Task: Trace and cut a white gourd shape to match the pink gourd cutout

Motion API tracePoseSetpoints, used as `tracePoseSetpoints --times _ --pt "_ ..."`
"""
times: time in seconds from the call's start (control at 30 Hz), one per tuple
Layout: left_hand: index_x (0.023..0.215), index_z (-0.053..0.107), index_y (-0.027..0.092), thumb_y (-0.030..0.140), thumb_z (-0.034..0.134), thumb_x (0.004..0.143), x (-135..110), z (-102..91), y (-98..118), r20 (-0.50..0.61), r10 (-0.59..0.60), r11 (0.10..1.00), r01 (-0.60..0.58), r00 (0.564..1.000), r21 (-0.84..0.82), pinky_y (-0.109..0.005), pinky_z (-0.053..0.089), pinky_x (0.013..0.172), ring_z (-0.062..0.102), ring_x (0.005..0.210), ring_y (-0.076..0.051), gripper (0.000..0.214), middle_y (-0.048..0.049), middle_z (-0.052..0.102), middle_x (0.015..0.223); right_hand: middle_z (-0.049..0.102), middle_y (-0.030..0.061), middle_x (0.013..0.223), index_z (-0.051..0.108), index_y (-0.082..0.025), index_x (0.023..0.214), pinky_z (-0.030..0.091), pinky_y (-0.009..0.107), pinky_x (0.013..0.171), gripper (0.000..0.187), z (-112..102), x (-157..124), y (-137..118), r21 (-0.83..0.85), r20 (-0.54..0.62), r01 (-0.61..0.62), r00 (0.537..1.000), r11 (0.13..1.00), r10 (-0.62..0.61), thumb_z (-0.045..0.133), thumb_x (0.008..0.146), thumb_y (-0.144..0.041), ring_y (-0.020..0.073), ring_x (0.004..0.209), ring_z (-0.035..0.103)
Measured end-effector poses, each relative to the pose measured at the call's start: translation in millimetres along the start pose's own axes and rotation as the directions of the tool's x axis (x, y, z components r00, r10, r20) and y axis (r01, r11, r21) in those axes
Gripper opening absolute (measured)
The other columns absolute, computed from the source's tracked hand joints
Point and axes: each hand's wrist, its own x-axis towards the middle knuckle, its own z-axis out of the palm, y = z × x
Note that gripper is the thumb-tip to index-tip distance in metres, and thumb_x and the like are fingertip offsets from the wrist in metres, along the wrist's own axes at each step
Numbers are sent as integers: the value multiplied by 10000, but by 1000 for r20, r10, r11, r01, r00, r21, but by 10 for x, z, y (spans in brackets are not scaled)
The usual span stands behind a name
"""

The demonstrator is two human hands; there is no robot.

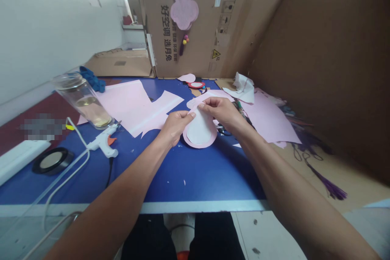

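Both my hands hold a pink rounded paper cutout (199,143) with a white oval piece (199,130) laid on its middle, just above the blue table (198,174). My left hand (175,126) pinches its left edge, fingers closed. My right hand (217,109) grips the top edge with closed fingers. More pink sheets (134,105) lie behind on the left, and another pink sheet (268,120) lies to the right.
A white glue gun (103,143) with cable lies left, beside a tilted glass jar (83,99) and a black tape roll (52,161). Cardboard walls (319,57) stand behind and right, one bearing a pink ornament (184,10). A purple tassel (329,185) lies right. White crumpled paper (245,87) sits at the back.
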Motion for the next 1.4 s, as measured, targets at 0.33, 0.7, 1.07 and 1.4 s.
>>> tracePoseSetpoints --times 0.33,0.7,1.07,1.4 --pt "793 789 161 402 849 804 -3 3 1 -8 -10 1000 10 1000 7 -333 534 707 669 710 -182 248 -75 767 798 662 2 733 696 -202 783 398 278 571 282 10 8 6 -8 -14 -6 1000 1000 5 804 779 -463 137 633 514" --pt "819 793 145 410 909 758 -22 17 47 96 -74 990 84 993 -114 -346 552 746 696 722 -187 296 -95 780 816 626 -4 678 685 -210 756 367 263 514 277 26 0 43 -12 41 -5 999 1000 6 808 800 -454 128 587 483" --pt "842 798 126 343 935 733 -33 26 50 117 -154 975 170 981 -140 -374 582 761 731 724 -215 279 -129 804 842 633 -6 685 681 -205 752 367 266 530 261 35 3 40 7 52 1 999 1000 -1 802 803 -431 129 595 492" --pt "822 796 125 244 854 805 -27 32 52 36 -156 978 160 987 -134 -370 587 733 728 709 -208 133 -127 798 833 645 1 729 710 -204 784 393 290 591 268 43 27 99 100 97 -7 995 995 -3 819 821 -447 138 622 517"
